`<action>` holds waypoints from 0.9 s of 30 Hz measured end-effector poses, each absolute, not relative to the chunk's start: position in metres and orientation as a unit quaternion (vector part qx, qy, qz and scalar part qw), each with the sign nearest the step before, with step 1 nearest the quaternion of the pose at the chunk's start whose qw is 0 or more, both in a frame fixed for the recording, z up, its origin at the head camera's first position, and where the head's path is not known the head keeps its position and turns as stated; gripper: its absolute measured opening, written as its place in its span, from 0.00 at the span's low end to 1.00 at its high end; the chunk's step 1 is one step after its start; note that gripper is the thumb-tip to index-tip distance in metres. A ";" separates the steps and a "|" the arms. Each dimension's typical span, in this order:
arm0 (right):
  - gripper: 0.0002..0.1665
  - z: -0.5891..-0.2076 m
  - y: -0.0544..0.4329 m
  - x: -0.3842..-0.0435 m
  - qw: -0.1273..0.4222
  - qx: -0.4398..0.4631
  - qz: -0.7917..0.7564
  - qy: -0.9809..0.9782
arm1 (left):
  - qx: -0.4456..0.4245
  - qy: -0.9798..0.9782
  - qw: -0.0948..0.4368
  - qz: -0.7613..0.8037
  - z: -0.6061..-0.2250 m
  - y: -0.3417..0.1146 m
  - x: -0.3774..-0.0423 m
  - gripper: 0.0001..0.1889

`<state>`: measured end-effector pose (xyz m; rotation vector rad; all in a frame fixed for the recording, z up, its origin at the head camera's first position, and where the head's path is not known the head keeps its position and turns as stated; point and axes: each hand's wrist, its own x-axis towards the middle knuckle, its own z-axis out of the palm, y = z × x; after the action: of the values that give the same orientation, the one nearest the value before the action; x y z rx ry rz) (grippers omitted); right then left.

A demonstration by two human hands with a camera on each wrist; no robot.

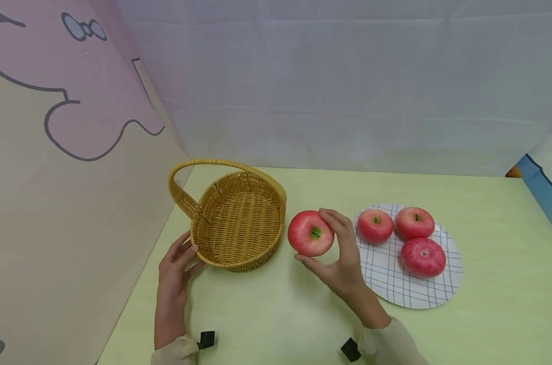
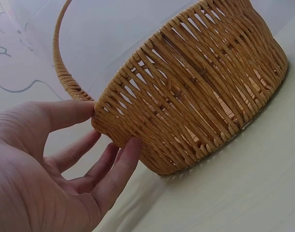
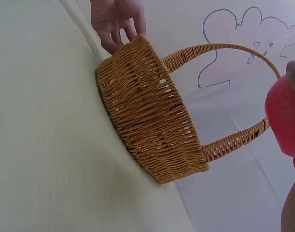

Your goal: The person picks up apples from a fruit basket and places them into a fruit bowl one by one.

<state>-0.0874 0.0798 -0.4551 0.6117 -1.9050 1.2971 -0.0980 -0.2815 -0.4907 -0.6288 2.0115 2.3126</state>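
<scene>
A round wicker basket (image 1: 246, 228) with an arched handle stands upright on the table, nothing inside it. My left hand (image 1: 173, 274) holds its near-left side, the thumb at the rim and fingers against the woven wall (image 2: 186, 92). Just right of the basket, my right hand (image 1: 344, 263) grips a red apple (image 1: 310, 233) between thumb and fingers, its green stem hollow facing up. In the right wrist view that apple (image 3: 285, 116) shows only partly at the right edge, overlapping the basket's handle (image 3: 229, 47).
Right of my right hand lies a white checked plate (image 1: 390, 289). On it sit three red apples: one at the left (image 1: 375, 226), one at the back (image 1: 415, 223) and one in front (image 1: 423, 257). A printed wall sheet (image 1: 75, 192) borders the table on the left.
</scene>
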 end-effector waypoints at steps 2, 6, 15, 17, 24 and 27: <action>0.51 -0.458 0.082 -0.085 0.388 0.214 0.503 -0.742 | -0.201 0.644 0.005 0.739 -0.490 -0.281 -0.098 0.28; 0.52 -0.465 0.087 -0.082 0.420 0.168 0.502 -0.737 | -0.199 0.642 0.004 0.740 -0.489 -0.281 -0.099 0.28; 0.50 -0.475 0.099 -0.075 0.464 0.094 0.528 -0.705 | -0.198 0.641 0.004 0.741 -0.489 -0.281 -0.098 0.28; 0.48 -0.474 0.100 -0.073 0.464 0.087 0.545 -0.693 | -0.199 0.642 0.003 0.740 -0.489 -0.281 -0.098 0.28; 0.47 -0.460 0.101 -0.057 0.463 0.031 0.558 -0.688 | -0.206 0.638 0.002 0.742 -0.490 -0.280 -0.098 0.28; 0.48 -0.464 0.103 -0.052 0.456 -0.007 0.561 -0.690 | -0.206 0.638 0.002 0.742 -0.490 -0.280 -0.098 0.28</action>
<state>-0.0524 0.1031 -0.4641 -0.0178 -1.7018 1.3841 -0.0983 -0.2805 -0.4903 -0.6473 2.0015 2.3287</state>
